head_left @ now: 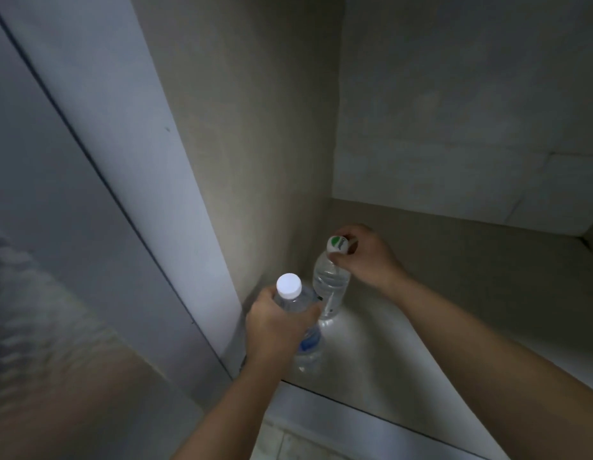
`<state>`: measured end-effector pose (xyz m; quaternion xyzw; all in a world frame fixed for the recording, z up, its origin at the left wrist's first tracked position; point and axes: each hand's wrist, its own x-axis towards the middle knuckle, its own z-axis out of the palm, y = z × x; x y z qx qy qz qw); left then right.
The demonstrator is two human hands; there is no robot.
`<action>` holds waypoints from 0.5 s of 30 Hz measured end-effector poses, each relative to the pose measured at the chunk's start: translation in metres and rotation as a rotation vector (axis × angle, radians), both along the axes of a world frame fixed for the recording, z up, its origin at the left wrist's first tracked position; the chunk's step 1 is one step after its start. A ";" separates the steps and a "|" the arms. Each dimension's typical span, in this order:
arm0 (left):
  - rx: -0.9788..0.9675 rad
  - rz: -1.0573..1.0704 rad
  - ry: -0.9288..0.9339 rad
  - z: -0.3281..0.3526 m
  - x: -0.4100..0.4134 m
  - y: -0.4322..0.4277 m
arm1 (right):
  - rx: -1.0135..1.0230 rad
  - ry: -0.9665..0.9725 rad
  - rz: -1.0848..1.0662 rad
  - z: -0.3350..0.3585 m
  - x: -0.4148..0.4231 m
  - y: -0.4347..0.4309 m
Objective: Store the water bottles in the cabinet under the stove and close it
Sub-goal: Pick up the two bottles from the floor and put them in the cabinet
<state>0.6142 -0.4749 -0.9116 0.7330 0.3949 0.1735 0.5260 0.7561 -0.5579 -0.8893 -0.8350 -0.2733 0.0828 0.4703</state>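
Inside the dim cabinet (421,127), both hands hold bottles above its floor (438,310).

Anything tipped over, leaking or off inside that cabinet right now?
Nothing stands out. Both water bottles are capped and upright: the left hand grips the white-capped bottle, the right hand the green-marked-cap bottle. The cabinet floor shows no spill.

pale tiled floor (288,439)

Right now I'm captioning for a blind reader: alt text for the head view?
Two hands set water bottles inside an open cabinet: left hand grips the white-capped bottle, right hand holds the green-marked bottle by its cap.
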 end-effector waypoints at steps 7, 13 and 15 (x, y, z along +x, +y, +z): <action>0.018 -0.021 -0.029 -0.006 0.002 0.005 | 0.046 0.028 0.052 0.002 0.003 0.036; 0.033 -0.025 -0.063 -0.010 -0.001 0.004 | 0.079 0.058 0.085 -0.003 0.000 0.054; 0.058 -0.041 -0.062 -0.012 -0.001 0.003 | 0.111 0.066 0.084 -0.004 -0.001 0.057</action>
